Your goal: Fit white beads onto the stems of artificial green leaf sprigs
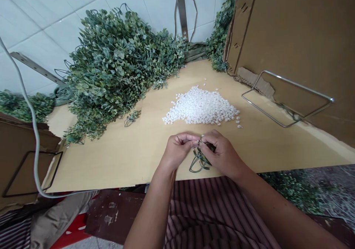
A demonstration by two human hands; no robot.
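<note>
Both of my hands meet over the near edge of a pale wooden table. My left hand is pinched closed on the top of a small green plastic sprig. My right hand is closed on the same sprig from the right, its thin green stems hanging below my fingers. Just beyond my hands lies a heap of small white beads. What sits between my fingertips is too small to make out.
A big pile of artificial green foliage fills the back left. Cardboard panels stand on the right with a metal wire frame. More cardboard and a wire loop are at the left, with a white cable.
</note>
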